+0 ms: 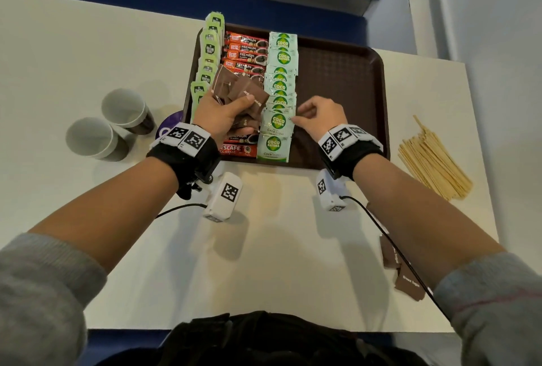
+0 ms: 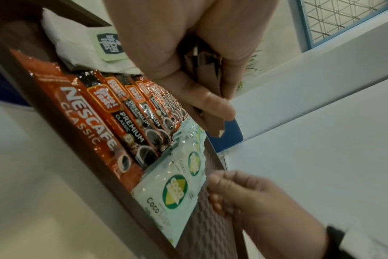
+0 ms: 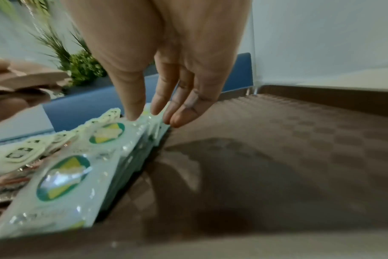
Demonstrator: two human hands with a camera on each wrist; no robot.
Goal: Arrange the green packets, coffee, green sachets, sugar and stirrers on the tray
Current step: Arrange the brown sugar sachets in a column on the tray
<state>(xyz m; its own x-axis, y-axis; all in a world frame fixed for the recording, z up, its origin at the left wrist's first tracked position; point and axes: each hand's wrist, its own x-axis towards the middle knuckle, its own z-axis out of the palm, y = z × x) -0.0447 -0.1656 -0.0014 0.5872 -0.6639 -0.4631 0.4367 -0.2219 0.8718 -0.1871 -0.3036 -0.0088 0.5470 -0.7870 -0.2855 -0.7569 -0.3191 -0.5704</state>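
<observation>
A brown tray (image 1: 337, 87) holds three columns: pale green packets (image 1: 209, 51) at its left edge, red coffee sticks (image 1: 246, 51), and green-and-white sachets (image 1: 281, 78). My left hand (image 1: 231, 107) grips a bunch of brown sugar packets (image 1: 234, 87) above the coffee sticks, and the packets (image 2: 208, 73) show between its fingers in the left wrist view. My right hand (image 1: 302, 116) rests its fingertips on the right edge of the sachet row (image 3: 82, 166) near the tray's front, holding nothing. The right half of the tray is bare. Wooden stirrers (image 1: 434, 160) lie on the table to the right.
A few more brown sugar packets (image 1: 393, 254) lie on the white table under my right forearm. Two paper cups (image 1: 123, 110) (image 1: 91, 136) and a purple disc (image 1: 170, 125) sit left of the tray. The table's right edge runs just past the stirrers.
</observation>
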